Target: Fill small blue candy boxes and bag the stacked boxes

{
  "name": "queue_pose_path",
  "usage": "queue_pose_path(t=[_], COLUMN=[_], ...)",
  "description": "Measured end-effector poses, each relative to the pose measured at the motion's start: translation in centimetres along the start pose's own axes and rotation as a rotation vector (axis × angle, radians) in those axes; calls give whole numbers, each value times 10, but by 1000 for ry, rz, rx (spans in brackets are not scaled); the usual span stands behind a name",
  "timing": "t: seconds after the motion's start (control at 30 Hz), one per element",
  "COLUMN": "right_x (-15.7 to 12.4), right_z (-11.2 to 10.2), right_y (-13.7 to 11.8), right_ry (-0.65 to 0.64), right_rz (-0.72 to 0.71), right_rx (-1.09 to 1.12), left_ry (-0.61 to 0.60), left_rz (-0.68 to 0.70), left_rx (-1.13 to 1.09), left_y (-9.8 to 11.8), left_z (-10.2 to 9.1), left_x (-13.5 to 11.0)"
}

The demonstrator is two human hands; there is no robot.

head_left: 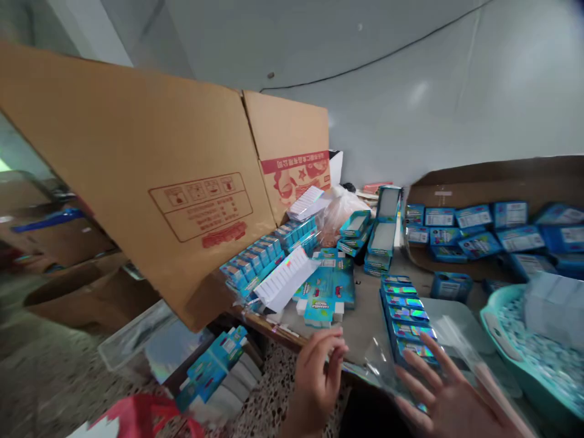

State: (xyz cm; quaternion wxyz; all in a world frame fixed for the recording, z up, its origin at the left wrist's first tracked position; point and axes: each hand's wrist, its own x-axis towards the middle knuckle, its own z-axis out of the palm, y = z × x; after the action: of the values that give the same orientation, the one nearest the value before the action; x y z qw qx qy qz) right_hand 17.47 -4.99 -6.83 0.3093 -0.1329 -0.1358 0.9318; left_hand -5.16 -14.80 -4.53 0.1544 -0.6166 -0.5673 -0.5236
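The left hand [319, 371] was raised at the table edge, fingers curled loosely inward, closed on nothing that could be seen. The right hand [449, 401] lay flat with fingers spread wide, resting on a clear plastic sleeve [392, 365]. The sleeve was thin, crinkled and glossy, stretching between the two hands. Just beyond the right fingertips sat a row of small blue boxes [408, 316] with shiny rainbow tops, packed side by side.
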Motion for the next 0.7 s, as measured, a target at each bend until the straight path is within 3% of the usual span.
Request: queue_pose_path(t=[0.07, 0.17, 0.27, 0.33, 0.4, 0.47, 0.57, 0.63, 0.7], right_x=[-6, -14, -13, -7, 3, 16, 50, 82, 116], right_z=[-13, -27, -25, -13, 6, 29, 67, 90, 103], right_y=[-6, -16, -25, -31, -38, -43, -47, -46, -45], right_ry=[139, 283, 303, 278, 258, 259, 253, 225, 185], right_rz=[-34, -121, -229, -287, -377, -517, -759, -922, -897], right_rx=[-1, -78, -229, -366, -523, -714, -1059, -1219, -1339], left_ry=[88, 102, 88, 99, 116, 109, -73, -254, -371], left_rz=[-83, -152, -196, -215, -209, -147, 50, -5, -149], left_rx=[63, 171, 165, 143, 103, 8, -314, -383, -350], left_y=[-12, -43, -71, -71, -52, -16, 41, 64, 67], left_z=[8, 38, 73, 84, 82, 71, 58, 61, 73], left_x=[9, 34, 57, 62, 54, 35, 4, -10, -16])
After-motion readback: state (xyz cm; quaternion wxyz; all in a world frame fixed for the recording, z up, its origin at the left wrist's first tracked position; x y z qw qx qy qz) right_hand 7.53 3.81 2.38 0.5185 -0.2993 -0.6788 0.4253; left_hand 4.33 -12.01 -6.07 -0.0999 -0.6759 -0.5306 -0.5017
